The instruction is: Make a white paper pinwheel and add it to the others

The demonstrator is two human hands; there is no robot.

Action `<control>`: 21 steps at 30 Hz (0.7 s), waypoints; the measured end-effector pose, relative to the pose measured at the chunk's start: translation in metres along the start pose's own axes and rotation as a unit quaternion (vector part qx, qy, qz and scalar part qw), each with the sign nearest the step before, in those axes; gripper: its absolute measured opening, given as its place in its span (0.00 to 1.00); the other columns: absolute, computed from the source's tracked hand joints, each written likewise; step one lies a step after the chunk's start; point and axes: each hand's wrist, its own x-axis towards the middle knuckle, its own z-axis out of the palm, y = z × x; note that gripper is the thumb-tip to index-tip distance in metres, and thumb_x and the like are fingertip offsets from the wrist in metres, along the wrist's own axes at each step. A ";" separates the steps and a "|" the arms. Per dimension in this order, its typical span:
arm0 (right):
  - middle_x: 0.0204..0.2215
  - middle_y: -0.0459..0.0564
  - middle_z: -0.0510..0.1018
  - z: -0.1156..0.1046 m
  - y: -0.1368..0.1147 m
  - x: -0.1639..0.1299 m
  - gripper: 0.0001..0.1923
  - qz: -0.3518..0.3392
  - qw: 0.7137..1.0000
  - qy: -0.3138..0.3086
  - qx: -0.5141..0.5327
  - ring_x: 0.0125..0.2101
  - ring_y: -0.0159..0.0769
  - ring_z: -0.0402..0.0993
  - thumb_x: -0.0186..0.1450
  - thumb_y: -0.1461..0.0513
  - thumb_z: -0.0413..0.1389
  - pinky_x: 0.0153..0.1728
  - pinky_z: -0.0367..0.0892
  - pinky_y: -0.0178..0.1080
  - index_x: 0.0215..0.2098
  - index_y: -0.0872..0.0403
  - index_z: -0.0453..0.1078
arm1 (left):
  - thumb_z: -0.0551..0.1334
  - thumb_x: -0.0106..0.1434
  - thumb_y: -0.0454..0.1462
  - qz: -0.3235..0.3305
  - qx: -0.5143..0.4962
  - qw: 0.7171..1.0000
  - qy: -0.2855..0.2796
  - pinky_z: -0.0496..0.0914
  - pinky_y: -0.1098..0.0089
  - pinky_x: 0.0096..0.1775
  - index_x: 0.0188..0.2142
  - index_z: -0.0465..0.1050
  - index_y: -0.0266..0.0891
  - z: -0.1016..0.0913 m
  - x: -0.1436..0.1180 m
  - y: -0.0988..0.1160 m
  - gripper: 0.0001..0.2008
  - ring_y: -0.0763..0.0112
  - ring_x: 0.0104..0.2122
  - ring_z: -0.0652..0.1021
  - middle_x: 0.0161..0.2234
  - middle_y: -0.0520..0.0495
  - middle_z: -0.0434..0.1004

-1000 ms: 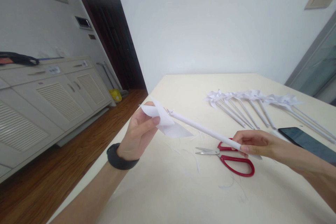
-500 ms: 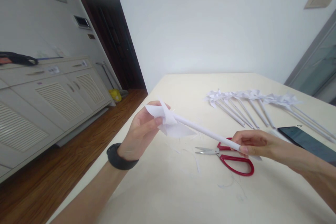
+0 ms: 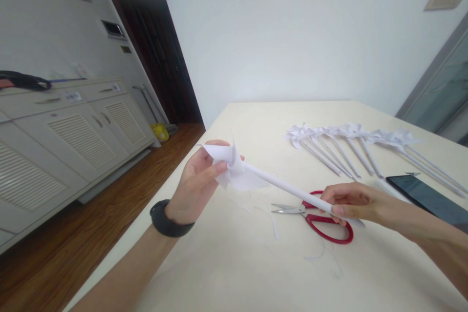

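Note:
A white paper pinwheel (image 3: 248, 179) is held slantwise above the table between my two hands. My left hand (image 3: 203, 170), with a black band at the wrist, pinches its folded blades between thumb and fingers. Lower on the right, my right hand (image 3: 349, 202) grips the rolled paper stick near its far end. Beneath the stick lie scissors with red handles (image 3: 329, 228), their silver blades slightly apart and pointing left. Thin paper scraps (image 3: 273, 226) are scattered near the blades of the scissors.
Several finished paper pinwheels (image 3: 353, 131) lie in a row on the cream table (image 3: 226, 273), farther back on the right. A dark-screened phone (image 3: 424, 195) rests beyond my right hand. White cabinets (image 3: 73, 131) stand left of the table, across a wooden floor.
The pinwheel's blades have turned slightly at my left fingers, with one tip now pointing more upright. My right hand keeps its grip on the stick; little else has moved.

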 end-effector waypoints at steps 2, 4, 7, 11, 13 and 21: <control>0.29 0.46 0.67 0.000 0.000 -0.001 0.11 -0.003 1.000 -0.004 0.003 0.29 0.32 0.60 0.62 0.55 0.53 0.30 0.53 0.35 0.32 0.55 0.69 | 0.62 0.56 0.31 0.003 0.001 1.000 0.001 0.68 0.71 0.38 0.40 0.70 0.38 0.000 0.000 -0.001 0.11 0.69 0.37 0.74 0.34 0.49 0.73; 0.29 0.46 0.67 0.000 0.000 -0.001 0.11 -0.004 1.000 -0.006 0.004 0.29 0.31 0.59 0.62 0.55 0.53 0.30 0.53 0.34 0.32 0.55 0.69 | 0.62 0.56 0.31 0.004 0.002 1.000 0.000 0.69 0.72 0.38 0.40 0.70 0.38 -0.001 0.000 -0.002 0.11 0.70 0.36 0.74 0.33 0.49 0.73; 0.28 0.46 0.67 0.000 -0.001 -0.001 0.11 -0.003 1.000 -0.008 0.001 0.28 0.31 0.58 0.63 0.55 0.53 0.29 0.51 0.34 0.31 0.55 0.68 | 0.62 0.56 0.31 0.007 0.001 1.000 0.001 0.69 0.72 0.39 0.40 0.70 0.37 -0.003 0.000 -0.003 0.11 0.71 0.36 0.74 0.33 0.49 0.73; 0.29 0.46 0.66 0.001 0.000 0.000 0.11 -0.010 1.000 -0.010 -0.005 0.28 0.30 0.57 0.63 0.55 0.52 0.28 0.51 0.34 0.31 0.55 0.68 | 0.62 0.56 0.30 0.008 0.001 1.000 0.009 0.69 0.72 0.38 0.40 0.69 0.37 -0.001 0.002 -0.004 0.11 0.71 0.35 0.75 0.32 0.50 0.74; 0.29 0.46 0.66 0.000 0.004 0.001 0.12 -0.011 1.000 -0.011 -0.008 0.27 0.30 0.56 0.63 0.54 0.52 0.28 0.51 0.34 0.31 0.54 0.68 | 0.63 0.55 0.30 0.013 0.001 1.000 0.022 0.69 0.72 0.37 0.39 0.70 0.37 0.002 0.002 -0.004 0.11 0.71 0.34 0.75 0.31 0.50 0.74; 0.36 0.48 0.70 -0.002 0.012 0.003 0.13 0.008 0.999 0.014 -0.030 0.31 0.33 0.60 0.62 0.51 0.52 0.28 0.52 0.34 0.34 0.52 0.70 | 0.62 0.54 0.30 -0.009 -0.003 0.998 0.068 0.69 0.70 0.36 0.39 0.71 0.38 0.009 0.000 -0.002 0.11 0.69 0.34 0.76 0.34 0.49 0.76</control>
